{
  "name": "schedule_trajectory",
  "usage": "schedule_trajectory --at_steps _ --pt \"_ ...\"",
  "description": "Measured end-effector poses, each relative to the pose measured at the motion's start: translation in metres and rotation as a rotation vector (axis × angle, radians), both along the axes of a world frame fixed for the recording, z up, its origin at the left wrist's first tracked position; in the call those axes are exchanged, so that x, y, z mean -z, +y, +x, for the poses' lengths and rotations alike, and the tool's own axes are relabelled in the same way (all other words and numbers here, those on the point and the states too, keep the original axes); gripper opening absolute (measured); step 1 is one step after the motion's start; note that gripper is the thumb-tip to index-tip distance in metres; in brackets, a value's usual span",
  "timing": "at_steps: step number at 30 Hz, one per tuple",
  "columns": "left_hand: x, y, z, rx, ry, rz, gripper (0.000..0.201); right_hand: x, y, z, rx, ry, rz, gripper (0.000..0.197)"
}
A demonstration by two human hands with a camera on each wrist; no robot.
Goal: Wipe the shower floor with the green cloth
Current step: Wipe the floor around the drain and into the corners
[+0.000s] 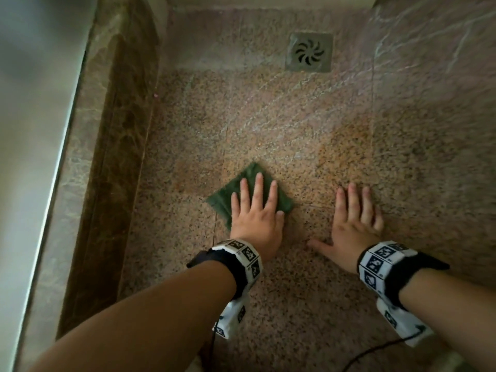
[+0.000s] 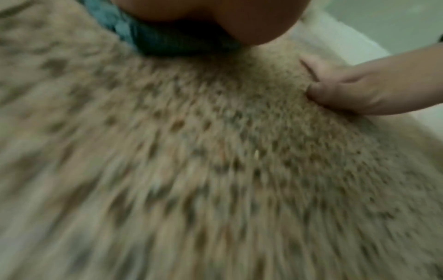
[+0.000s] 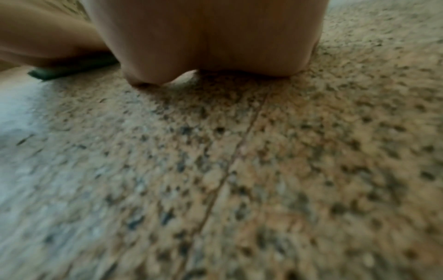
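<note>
Well short of the floor drain, nearest the person, a thin black cable runs from the right wristband over the shower floor. If the stone is wet, the cable could drag through water or snag. That band and the left wristband bear only black-and-white square marker patterns. No letters, brand or label can be read anywhere.

Closer to the drain, the right hand lies flat and released on bare stone, apparently taking weight, so a slick patch could let it slide. About as far from the drain but further to its left, the left hand presses the green cloth flat with straight fingers, grasping nothing. Pinned by pressure alone, the cloth may bunch or slip free on a fast stroke. It covers only a small patch, so the stretch up to the drain, and the edge along the marble kerb left of the drain, risk being missed.
</note>
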State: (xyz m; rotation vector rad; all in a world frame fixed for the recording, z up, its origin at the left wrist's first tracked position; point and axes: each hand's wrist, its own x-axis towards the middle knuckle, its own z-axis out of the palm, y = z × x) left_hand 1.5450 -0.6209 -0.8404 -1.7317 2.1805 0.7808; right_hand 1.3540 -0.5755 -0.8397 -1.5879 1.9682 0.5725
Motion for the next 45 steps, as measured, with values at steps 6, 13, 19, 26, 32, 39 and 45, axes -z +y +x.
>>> schedule_trajectory --at_steps 6,13,19,26,32,39,45 --pt "-0.003 -0.038 -0.005 0.146 0.026 -0.068 0.059 0.001 -0.002 -0.003 -0.005 -0.010 0.023 0.133" --pt "0.008 -0.034 0.009 0.026 -0.038 -0.092 0.077 0.003 0.000 -0.005 -0.028 -0.038 -0.016 0.131" --pt "0.011 -0.033 0.003 -0.105 -0.075 -0.107 0.076 0.005 0.001 -0.007 -0.024 -0.065 -0.029 0.129" --pt "0.006 -0.048 -0.004 -0.285 -0.101 -0.085 0.072 0.008 0.004 -0.007 -0.027 -0.076 -0.073 0.131" --pt "0.006 0.008 -0.070 0.169 -0.028 -0.004 0.070 0.015 0.006 -0.003 0.022 -0.079 -0.139 0.110" --pt "0.014 -0.020 -0.033 0.081 -0.063 -0.092 0.069 0.012 0.005 -0.008 -0.024 -0.058 -0.086 0.133" --pt "0.009 -0.073 0.054 -0.477 -0.142 -0.097 0.068 0.003 0.000 -0.008 -0.025 -0.073 0.012 0.132"
